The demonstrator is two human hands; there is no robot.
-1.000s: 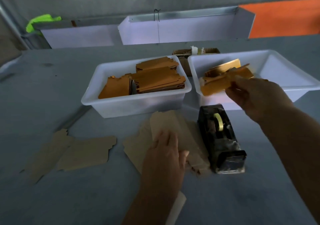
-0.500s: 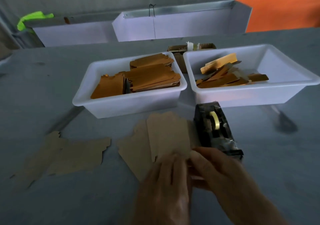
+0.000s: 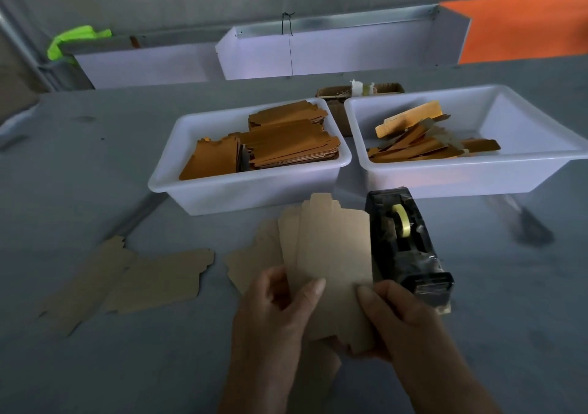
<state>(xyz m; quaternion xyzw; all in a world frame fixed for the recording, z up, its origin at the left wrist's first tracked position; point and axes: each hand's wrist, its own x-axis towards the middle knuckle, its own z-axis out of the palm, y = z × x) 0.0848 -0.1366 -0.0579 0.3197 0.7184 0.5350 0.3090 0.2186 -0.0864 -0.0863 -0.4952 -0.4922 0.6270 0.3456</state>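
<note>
A flat brown cardboard blank is lifted off the grey table, its far end pointing toward the tubs. My left hand grips its near left edge, thumb on top. My right hand pinches its near right corner, thumb on top and fingers underneath. More flat blanks lie beneath and left of it. A black tape dispenser with a yellowish roll stands just right of the blank.
Two white plastic tubs stand behind: the left tub holds stacked orange-brown blanks, the right tub holds loose folded pieces. More flat cardboard lies at left. A small brown box and white wall trays sit farther back.
My right hand left the right tub, dropping its folded piece there, and came down to the blank. Both hands have now raised the blank off the pile.
</note>
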